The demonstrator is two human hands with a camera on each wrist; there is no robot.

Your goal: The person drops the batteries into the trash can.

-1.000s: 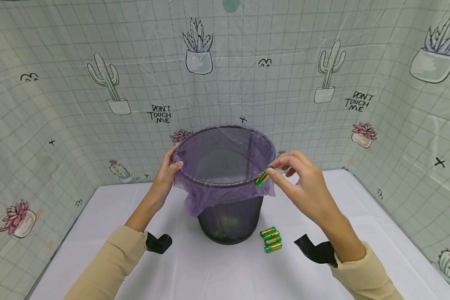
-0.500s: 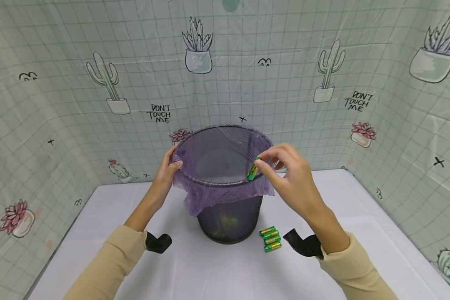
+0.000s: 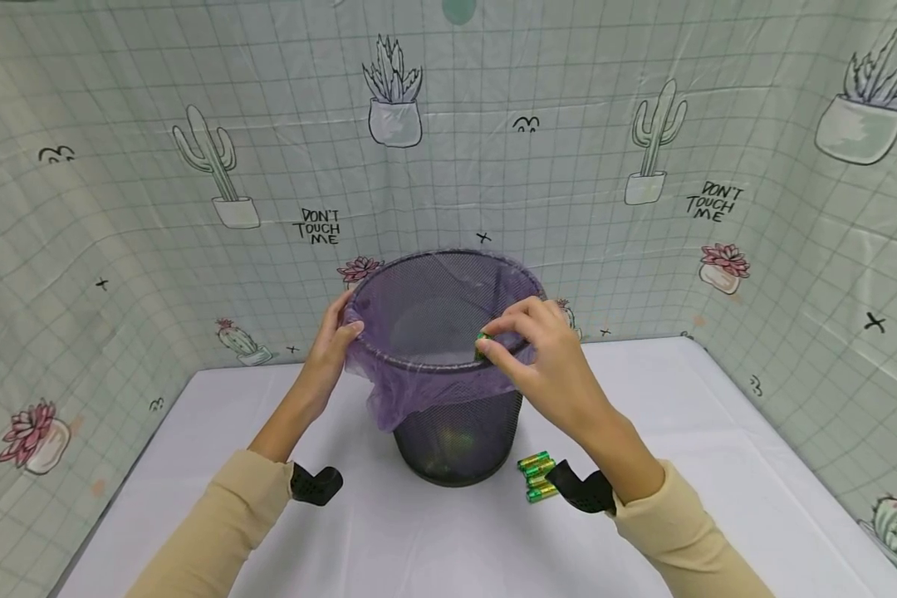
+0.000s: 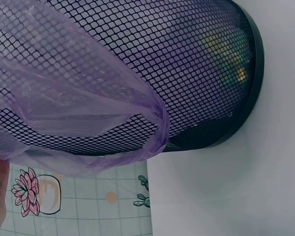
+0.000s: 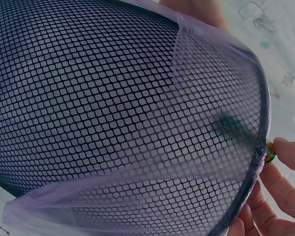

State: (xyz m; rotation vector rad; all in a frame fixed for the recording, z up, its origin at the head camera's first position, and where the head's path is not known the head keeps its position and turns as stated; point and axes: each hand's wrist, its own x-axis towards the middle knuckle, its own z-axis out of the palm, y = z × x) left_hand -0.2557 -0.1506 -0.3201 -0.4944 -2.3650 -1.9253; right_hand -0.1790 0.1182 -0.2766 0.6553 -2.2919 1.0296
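Note:
A black mesh wastebasket (image 3: 456, 457) stands upright, lined with a thin purple bin bag (image 3: 411, 399) folded out over its rim. My left hand (image 3: 321, 365) grips the rim at the left, thumb on top of the bag. Between thumb and fingertips, my right hand (image 3: 553, 370) pinches a green and yellow battery (image 3: 482, 346) at the near right of the rim. Its lower part hangs inside the basket, showing dimly through the mesh in the right wrist view, where the battery's end (image 5: 270, 153) pokes above the rim.
Several matching batteries (image 3: 536, 462) lie in a row on the white tablecloth (image 3: 389, 540), partly behind the right wrist's black strap (image 3: 583, 490). Green and yellow shapes (image 4: 231, 56) show through the basket's lower mesh. A cactus-print cloth (image 3: 448, 183) walls the back and sides.
My right hand has moved left with the battery, from outside the basket's right side to over its rim, and the battery has dipped inside. The left hand has stayed put.

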